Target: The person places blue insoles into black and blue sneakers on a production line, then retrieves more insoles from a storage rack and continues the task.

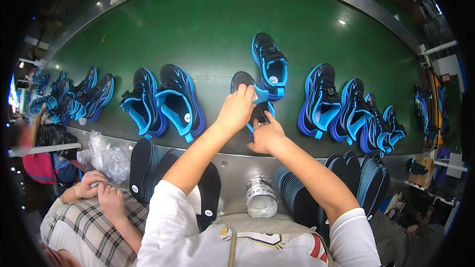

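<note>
A black and blue sneaker (242, 78) lies on the green surface in front of me, toe pointing away. My left hand (236, 110) is closed on the light blue tongue (260, 94) and pulls it up from the opening. At the heel end, my right hand (268, 136) holds the sneaker, its thumb outside and its fingers by the dark opening. Part of the heel and the inside are hidden by my hands. Touching it on the right is a matching sneaker (267, 62) with a round white sticker inside.
More pairs stand left (180, 101) and right (321, 101) on the green belt (208, 20). Stacked insoles (297, 193) and a tape roll (261, 202) lie along the metal edge. Crumpled clear plastic (111, 155) sits near a co-worker's hands (106, 195) at the left.
</note>
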`<state>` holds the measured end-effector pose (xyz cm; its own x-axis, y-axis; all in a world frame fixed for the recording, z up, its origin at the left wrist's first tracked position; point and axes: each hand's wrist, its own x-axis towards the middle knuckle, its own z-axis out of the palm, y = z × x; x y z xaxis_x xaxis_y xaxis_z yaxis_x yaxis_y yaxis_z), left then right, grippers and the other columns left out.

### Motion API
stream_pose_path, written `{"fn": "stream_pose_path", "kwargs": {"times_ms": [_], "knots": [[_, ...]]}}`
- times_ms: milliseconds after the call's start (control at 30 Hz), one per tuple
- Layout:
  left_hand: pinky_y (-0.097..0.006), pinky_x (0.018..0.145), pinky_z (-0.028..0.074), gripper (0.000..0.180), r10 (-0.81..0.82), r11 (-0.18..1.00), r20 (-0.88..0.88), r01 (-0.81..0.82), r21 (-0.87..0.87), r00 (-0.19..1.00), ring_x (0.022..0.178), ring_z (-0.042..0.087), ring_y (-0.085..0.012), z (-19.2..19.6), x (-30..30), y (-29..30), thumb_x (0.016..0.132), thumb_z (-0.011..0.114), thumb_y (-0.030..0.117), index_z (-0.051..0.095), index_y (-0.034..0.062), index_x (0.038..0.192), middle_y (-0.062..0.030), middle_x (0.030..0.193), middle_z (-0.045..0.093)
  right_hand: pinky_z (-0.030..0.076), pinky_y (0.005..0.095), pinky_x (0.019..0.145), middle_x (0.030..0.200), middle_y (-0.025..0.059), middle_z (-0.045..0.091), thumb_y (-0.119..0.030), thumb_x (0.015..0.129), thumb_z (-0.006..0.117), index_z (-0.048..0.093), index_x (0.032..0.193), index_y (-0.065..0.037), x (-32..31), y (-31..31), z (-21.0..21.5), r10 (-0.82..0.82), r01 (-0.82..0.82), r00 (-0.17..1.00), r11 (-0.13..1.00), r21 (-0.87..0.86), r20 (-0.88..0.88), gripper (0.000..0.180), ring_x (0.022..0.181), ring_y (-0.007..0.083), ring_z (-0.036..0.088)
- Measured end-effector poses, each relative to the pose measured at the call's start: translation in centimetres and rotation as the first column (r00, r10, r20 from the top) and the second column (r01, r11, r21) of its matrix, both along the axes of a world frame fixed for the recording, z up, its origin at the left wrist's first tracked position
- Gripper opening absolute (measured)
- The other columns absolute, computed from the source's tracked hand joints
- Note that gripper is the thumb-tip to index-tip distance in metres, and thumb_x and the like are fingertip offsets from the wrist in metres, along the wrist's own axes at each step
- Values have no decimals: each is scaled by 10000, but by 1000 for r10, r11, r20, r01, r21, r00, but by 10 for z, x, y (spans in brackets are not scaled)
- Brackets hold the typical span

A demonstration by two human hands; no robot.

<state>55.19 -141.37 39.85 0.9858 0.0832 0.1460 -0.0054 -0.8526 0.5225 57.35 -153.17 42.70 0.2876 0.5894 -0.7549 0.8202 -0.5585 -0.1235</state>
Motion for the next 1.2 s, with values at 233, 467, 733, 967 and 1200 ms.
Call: {"fn": "stream_pose_path", "kwargs": {"times_ms": [233, 467, 733, 967, 1200], "knots": [[-347, 613, 347, 282, -91, 908, 79, 50, 417, 993, 707, 530, -218, -4, -6, 1, 705, 561, 127, 495, 90, 977, -101, 855, 466, 44, 359, 1057, 863, 149, 626, -389, 743, 467, 587, 988, 41, 3, 5, 2, -20, 21, 998, 1000, 3, -58, 510, 952, 216, 567], [-354, 642, 349, 218, -139, 907, 297, 1, 420, 945, 671, 542, -206, 2, -5, 24, 666, 534, 79, 537, 139, 875, -43, 783, 496, 116, 441, 1033, 986, 133, 585, -304, 748, 527, 515, 1082, -10, -15, -30, 1, -238, 201, 971, 809, 553, -4, 445, 1028, 241, 518], [-318, 616, 445, 81, 262, 803, 201, -97, -588, 944, 792, 571, -200, 57, 48, 70, 710, 510, -24, 465, 26, 754, -133, 995, 545, 270, 437, 959, 1161, 148, 474, -128, 723, 601, 532, 1046, -20, -64, -165, 71, -559, 281, 829, 391, 876, -17, 347, 1112, 299, 430], [-364, 835, 425, 663, -57, 990, -44, 50, -131, 997, 1019, 492, -340, 47, 107, 9, 677, 667, 217, 339, 117, 1244, -158, 1107, 470, 329, 406, 889, 1142, 210, 373, -99, 666, 645, 474, 1109, 23, -156, -253, 66, -817, 547, 574, 341, 764, -46, 490, 1041, 351, 402], [-314, 759, 445, 302, 60, 960, -58, -74, -271, 997, 869, 589, -253, 34, 138, 26, 798, 575, 234, 575, 0, 988, -161, 933, 609, 297, 438, 909, 1216, 256, 318, -133, 687, 620, 386, 1193, 49, -187, -280, 59, -937, 655, 348, 232, 719, -14, 587, 1081, 386, 362]]}}
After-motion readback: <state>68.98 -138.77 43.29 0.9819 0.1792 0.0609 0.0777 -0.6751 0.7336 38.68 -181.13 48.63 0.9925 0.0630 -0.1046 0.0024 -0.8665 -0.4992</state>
